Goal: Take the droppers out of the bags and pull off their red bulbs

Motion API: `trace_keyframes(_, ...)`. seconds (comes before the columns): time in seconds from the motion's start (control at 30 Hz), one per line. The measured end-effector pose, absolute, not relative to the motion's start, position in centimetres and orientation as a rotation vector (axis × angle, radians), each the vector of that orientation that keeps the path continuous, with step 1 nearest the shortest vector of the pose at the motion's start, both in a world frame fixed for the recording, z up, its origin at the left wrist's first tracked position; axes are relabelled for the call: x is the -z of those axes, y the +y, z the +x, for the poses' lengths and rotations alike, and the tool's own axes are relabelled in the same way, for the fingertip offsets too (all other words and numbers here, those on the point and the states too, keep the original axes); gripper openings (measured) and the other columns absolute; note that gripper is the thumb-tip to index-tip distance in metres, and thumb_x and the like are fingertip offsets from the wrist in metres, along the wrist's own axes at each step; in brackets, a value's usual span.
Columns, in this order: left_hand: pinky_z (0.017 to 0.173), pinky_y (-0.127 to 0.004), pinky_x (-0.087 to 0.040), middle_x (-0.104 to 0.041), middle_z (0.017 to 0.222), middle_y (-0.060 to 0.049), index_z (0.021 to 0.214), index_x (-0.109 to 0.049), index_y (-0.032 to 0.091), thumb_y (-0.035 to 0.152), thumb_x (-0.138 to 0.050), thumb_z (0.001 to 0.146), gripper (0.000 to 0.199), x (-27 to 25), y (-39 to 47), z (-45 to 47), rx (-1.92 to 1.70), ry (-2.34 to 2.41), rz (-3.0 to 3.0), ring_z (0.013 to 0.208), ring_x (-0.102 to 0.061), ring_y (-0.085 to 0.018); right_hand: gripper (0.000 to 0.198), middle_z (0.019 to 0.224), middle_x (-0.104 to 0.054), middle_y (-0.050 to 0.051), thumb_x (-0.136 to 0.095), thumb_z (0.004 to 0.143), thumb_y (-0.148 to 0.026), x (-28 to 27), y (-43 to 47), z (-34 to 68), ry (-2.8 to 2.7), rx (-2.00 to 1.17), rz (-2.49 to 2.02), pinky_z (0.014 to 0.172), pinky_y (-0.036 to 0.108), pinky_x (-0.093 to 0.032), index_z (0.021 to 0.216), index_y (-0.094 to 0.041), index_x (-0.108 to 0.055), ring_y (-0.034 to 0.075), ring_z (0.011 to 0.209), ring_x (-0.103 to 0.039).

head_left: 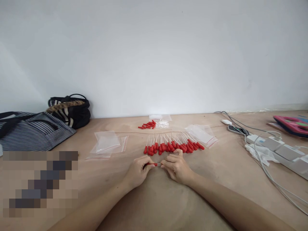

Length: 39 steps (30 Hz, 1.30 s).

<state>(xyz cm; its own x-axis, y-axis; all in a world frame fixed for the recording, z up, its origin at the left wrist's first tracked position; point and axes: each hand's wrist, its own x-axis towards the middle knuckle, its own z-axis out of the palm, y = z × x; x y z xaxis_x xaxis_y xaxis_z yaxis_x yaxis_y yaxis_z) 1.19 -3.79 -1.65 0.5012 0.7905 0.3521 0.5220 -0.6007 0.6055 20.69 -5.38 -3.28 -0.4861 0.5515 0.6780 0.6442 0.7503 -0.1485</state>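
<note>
Tabletop (232,166), one, wood-toned. Row of red-tipped sticks (171,147), one, fanned just beyond the hands, red ends nearer the person. Left hand (141,168), fingers pinched on a red sleeve (156,164). Right hand (177,166), fingers pinched on a clear stick (158,164). Step in hand, as judged: fitting or adjusting sleeve on stick; the next move seems to call for a steady, straight push or pull — which, cannot be told. Position of piece: between the hands, sleeve emerging from the left fingertips, stick bridging the narrow gap — far end hidden by the right fingers.
</note>
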Motion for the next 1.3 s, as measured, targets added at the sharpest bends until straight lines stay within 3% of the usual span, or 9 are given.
trace_keyframes(0.47, 0.062, -0.022, -0.042, -0.061, 0.068, 0.0, 0.069, -0.058, 0.017, 0.023, -0.047, 0.08, 0.017, 1.4, -3.9, 1.1, -0.856, 1.076, 2.309, 0.064, -0.055, -0.012, 0.026, 0.058, -0.052, -0.002, -0.038, 0.088, -0.023, 3.4, -5.3, 20.9, -2.204, 0.124, -0.897, 0.076, 0.032, -0.021, 0.076, -0.018, -0.06, 0.009, 0.057, -0.042)
trace_keyframes(0.63, 0.057, -0.022, -0.042, -0.061, 0.065, 0.002, 0.072, -0.058, 0.019, 0.03, -0.044, 0.081, 0.02, 1.8, -3.4, -0.9, -0.914, 1.303, 2.255, 0.06, -0.055, -0.013, 0.024, 0.061, -0.054, -0.001, -0.039, 0.087, -0.023, 3.6, -5.3, 21.4, -2.149, 0.09, -0.936, 0.077, 0.033, -0.022, 0.078, -0.018, -0.061, 0.009, 0.059, -0.044)
trace_keyframes(0.77, 0.065, -0.025, -0.046, -0.064, 0.08, -0.001, 0.085, -0.06, 0.02, 0.035, -0.042, 0.081, 0.024, 2.1, -2.4, -3.4, -1.029, 1.451, 2.243, 0.073, -0.058, -0.016, 0.023, 0.069, -0.056, 0.001, -0.039, 0.086, -0.019, 3.7, -5.3, 21.4, -2.146, 0.092, -0.945, 0.077, 0.033, -0.025, 0.093, -0.017, -0.06, 0.011, 0.064, -0.046)
trace_keyframes(0.93, 0.076, -0.03, -0.044, -0.059, 0.092, -0.008, 0.093, -0.062, 0.018, 0.026, -0.038, 0.08, 0.029, 2.1, 0.4, -5.6, -1.192, 1.758, 2.413, 0.084, -0.056, -0.02, 0.036, 0.078, -0.058, 0.005, -0.034, 0.083, -0.01, 3.8, -5.2, 21.1, -2.182, 0.115, -0.965, 0.076, 0.033, -0.028, 0.115, -0.013, -0.049, 0.014, 0.072, -0.049)
trace_keyframes(1.13, 0.072, -0.035, -0.04, -0.064, 0.089, -0.007, 0.098, -0.061, 0.02, 0.028, -0.047, 0.078, 0.026, 1.4, 1.7, -6.2, -0.698, 2.243, 2.514, 0.085, -0.054, -0.026, 0.027, 0.075, -0.061, 0.003, -0.038, 0.084, -0.011, 3.7, -5.2, 20.9, -2.147, 0.04, -0.943, 0.079, 0.034, -0.028, 0.106, -0.017, -0.053, 0.013, 0.07, -0.052)
trace_keyframes(1.23, 0.074, -0.038, -0.039, -0.063, 0.095, -0.008, 0.095, -0.063, 0.02, 0.031, -0.05, 0.078, 0.025, 1.2, 0.8, -5.6, -0.873, 2.276, 2.521, 0.089, -0.052, -0.028, 0.024, 0.073, -0.062, 0.002, -0.04, 0.084, -0.012, 3.6, -5.3, 20.8, -2.131, 0.032, -0.941, 0.079, 0.034, -0.027, 0.104, -0.017, -0.052, 0.013, 0.068, -0.052)
trace_keyframes(1.3, 0.078, -0.037, -0.038, -0.062, 0.093, -0.008, 0.092, -0.064, 0.02, 0.031, -0.049, 0.08, 0.022, 1.2, -0.3, -4.5, -1.071, 2.007, 2.612, 0.089, -0.052, -0.025, 0.021, 0.071, -0.062, 0.001, -0.04, 0.084, -0.013, 3.5, -5.3, 20.8, -2.119, 0.031, -0.945, 0.079, 0.034, -0.027, 0.101, -0.017, -0.052, 0.012, 0.066, -0.051)
